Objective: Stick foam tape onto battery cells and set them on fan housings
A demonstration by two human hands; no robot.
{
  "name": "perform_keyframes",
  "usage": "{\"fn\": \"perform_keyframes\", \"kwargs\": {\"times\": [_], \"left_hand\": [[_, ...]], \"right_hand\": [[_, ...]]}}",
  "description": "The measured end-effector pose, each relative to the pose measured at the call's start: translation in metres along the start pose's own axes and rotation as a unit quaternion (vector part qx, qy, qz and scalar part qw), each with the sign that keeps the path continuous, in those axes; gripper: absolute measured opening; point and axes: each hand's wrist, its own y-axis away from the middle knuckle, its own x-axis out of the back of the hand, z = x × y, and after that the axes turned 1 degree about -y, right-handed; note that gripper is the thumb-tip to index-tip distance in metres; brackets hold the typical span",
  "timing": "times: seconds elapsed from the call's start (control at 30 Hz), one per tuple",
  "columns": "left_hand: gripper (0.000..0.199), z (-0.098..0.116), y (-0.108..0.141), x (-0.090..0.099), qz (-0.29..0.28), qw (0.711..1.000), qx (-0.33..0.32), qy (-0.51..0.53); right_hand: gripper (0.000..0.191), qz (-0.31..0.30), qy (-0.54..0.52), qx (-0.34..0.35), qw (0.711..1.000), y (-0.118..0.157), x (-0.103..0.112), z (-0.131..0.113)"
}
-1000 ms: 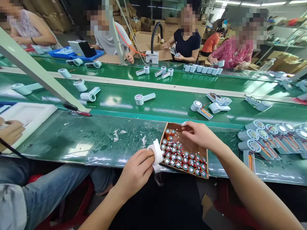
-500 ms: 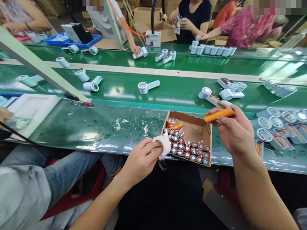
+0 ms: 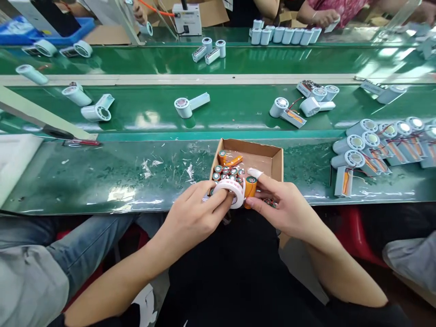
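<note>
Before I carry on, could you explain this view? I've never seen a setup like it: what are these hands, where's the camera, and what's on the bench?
There is no machine here: these are a person's two bare hands, seen from a camera worn on that person's head, looking forward and down. The left hand holds a white tape roll. The right hand holds an orange cylinder right by it. Just beyond, a shallow cardboard box contains similar cylinders.

The box sits on a green bench, with white scraps to its left and a cluster of pale blue parts to its right. Across the green surface, other people are partly visible, including one hand.
</note>
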Motion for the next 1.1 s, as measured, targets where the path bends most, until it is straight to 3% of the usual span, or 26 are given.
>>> {"fn": "perform_keyframes", "kwargs": {"times": [0.07,0.13,0.23,0.3,0.37,0.43,0.53,0.6,0.7,0.8,0.87,0.97,1.03,1.1], "left_hand": [[0.026,0.005,-0.003,0.0,0.007,0.999,-0.002,-0.032],[0.024,0.009,-0.004,-0.001,0.036,0.998,0.0,-0.048],[0.019,0.016,-0.006,-0.005,0.102,0.994,0.019,-0.039],[0.021,0.023,-0.008,-0.011,0.139,0.989,0.037,-0.023],[0.021,0.032,-0.01,-0.018,0.16,0.986,0.055,-0.002],[0.019,0.041,-0.012,-0.025,0.167,0.983,0.075,0.025],[0.013,0.04,-0.007,-0.034,0.145,0.983,0.061,0.09],[0.009,0.021,0.011,-0.039,0.116,0.986,0.057,0.107],[0.013,-0.032,0.061,-0.048,0.094,0.982,0.161,0.029],[0.029,-0.081,0.11,-0.056,0.052,0.965,0.257,-0.021],[0.036,-0.098,0.123,-0.058,0.072,0.95,0.299,-0.049],[0.041,-0.101,0.1,-0.052,0.161,0.933,0.313,-0.072],[0.037,-0.095,0.056,-0.043,0.19,0.945,0.262,-0.037],[0.031,-0.089,-0.007,-0.036,0.172,0.969,0.176,0.02]], "right_hand": [[0.052,0.042,-0.076,0.003,0.996,0.0,-0.006,0.006],[0.049,0.129,-0.18,0.03,0.975,-0.001,-0.016,0.011],[0.047,0.287,-0.312,0.08,0.902,-0.003,-0.039,0.015],[0.043,0.355,-0.349,0.097,0.862,-0.003,-0.057,0.017],[0.042,0.383,-0.342,0.097,0.853,-0.001,-0.069,0.018],[0.044,0.374,-0.302,0.087,0.873,0.002,-0.069,0.021],[0.044,0.366,-0.253,0.09,0.891,0.006,-0.035,0.025],[0.033,0.428,-0.245,0.133,0.86,0.008,0.003,0.029],[0.022,0.509,-0.244,0.174,0.807,0.011,0.056,0.041],[0.039,0.468,-0.28,0.119,0.83,0.017,0.076,0.064],[0.052,0.436,-0.33,0.059,0.835,0.017,0.073,0.082],[0.06,0.437,-0.406,0.009,0.803,0.011,0.065,0.111],[0.06,0.449,-0.43,0.001,0.784,0.005,0.063,0.126],[0.06,0.451,-0.436,-0.006,0.779,0.002,0.06,0.138]]}}
